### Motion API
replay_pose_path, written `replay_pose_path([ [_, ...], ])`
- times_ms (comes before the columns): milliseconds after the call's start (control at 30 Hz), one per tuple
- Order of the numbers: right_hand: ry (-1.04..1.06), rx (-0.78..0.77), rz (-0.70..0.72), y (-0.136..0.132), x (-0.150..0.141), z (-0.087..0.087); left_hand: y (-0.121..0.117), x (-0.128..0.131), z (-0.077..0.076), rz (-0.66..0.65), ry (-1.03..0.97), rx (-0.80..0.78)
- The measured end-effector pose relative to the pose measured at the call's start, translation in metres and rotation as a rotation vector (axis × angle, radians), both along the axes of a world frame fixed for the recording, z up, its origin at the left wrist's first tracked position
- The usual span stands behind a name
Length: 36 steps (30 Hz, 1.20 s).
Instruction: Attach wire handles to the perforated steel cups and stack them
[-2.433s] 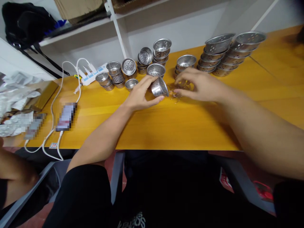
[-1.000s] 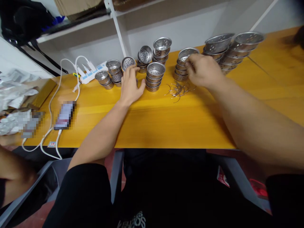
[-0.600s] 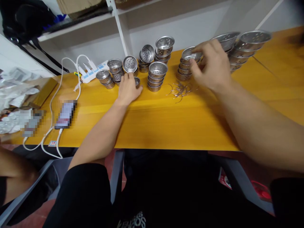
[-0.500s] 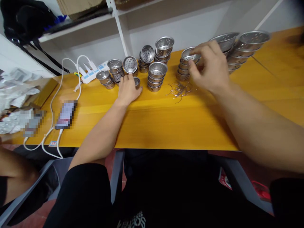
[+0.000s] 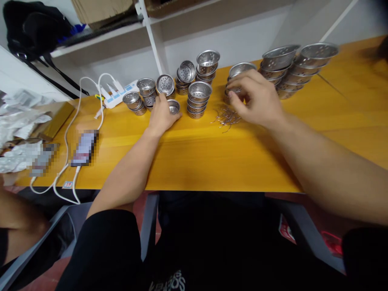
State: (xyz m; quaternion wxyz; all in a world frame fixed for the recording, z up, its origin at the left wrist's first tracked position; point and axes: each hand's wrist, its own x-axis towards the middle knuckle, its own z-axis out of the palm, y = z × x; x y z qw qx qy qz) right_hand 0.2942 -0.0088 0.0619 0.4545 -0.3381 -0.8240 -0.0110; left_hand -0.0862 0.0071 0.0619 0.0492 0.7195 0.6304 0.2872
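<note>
My left hand [image 5: 161,115] rests on the table with its fingers curled round a small perforated metal cup [image 5: 173,107]. The rim and inside of that cup show beside my thumb. My right hand [image 5: 256,97] hovers with thumb and fingers bent and a gap between them; I see nothing held. It partly hides a stack of metal cups [image 5: 242,68] behind it. Just left of and below its fingertips lies a tangled pile of thin metal wire pieces [image 5: 226,117]. Between my hands stands another stack of perforated cups [image 5: 199,97].
More cup stacks line the back, including a leaning stack [image 5: 317,60] at the right. On the left are a power strip [image 5: 121,95], white cables, a phone [image 5: 85,147] and a second blurred device [image 5: 44,159]. A person's arm [image 5: 21,214] shows at the left edge.
My right hand has moved down and slightly left, from the rim of the cup stack towards the wire pile. My left hand stays at the small cup, which shows more now.
</note>
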Motion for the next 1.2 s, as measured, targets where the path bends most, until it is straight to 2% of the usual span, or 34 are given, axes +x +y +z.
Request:
replay_pose_path([
  [100,0.022,-0.008,0.008,-0.007,-0.003,0.003,0.024,-0.011,-0.007,-0.107,-0.132,0.218],
  [200,0.019,0.006,0.048,-0.018,-0.010,0.006,0.035,-0.014,-0.006,-0.213,-0.178,0.341],
  [300,-0.007,-0.012,0.110,-0.033,-0.025,0.007,0.024,-0.003,-0.004,-0.381,-0.089,0.447],
  [400,-0.089,0.003,0.169,-0.049,-0.044,0.005,-0.002,0.021,-0.003,-0.496,-0.012,0.492],
  [500,-0.146,-0.047,0.215,-0.062,-0.059,0.004,-0.035,0.048,0.004,-0.476,0.015,0.439],
  [567,-0.161,-0.154,0.224,-0.065,-0.064,0.005,-0.055,0.061,0.014,-0.374,0.132,0.214],
  [667,-0.177,-0.265,0.275,-0.065,-0.064,0.007,-0.072,0.069,0.032,-0.315,0.189,0.058],
  [767,-0.166,-0.254,0.317,-0.061,-0.060,0.009,-0.074,0.069,0.043,-0.348,0.208,0.055],
  [867,-0.111,-0.245,0.228,-0.059,-0.056,0.011,-0.072,0.069,0.049,-0.316,0.229,0.025],
  [967,-0.067,-0.251,0.123,-0.057,-0.053,0.011,-0.073,0.071,0.050,-0.304,0.240,0.003],
  [1100,-0.016,-0.226,0.139,-0.054,-0.050,0.007,-0.073,0.073,0.048,-0.380,0.276,0.014],
  [1200,0.005,-0.196,0.113,-0.052,-0.048,0.005,-0.073,0.074,0.047,-0.378,0.304,0.010],
])
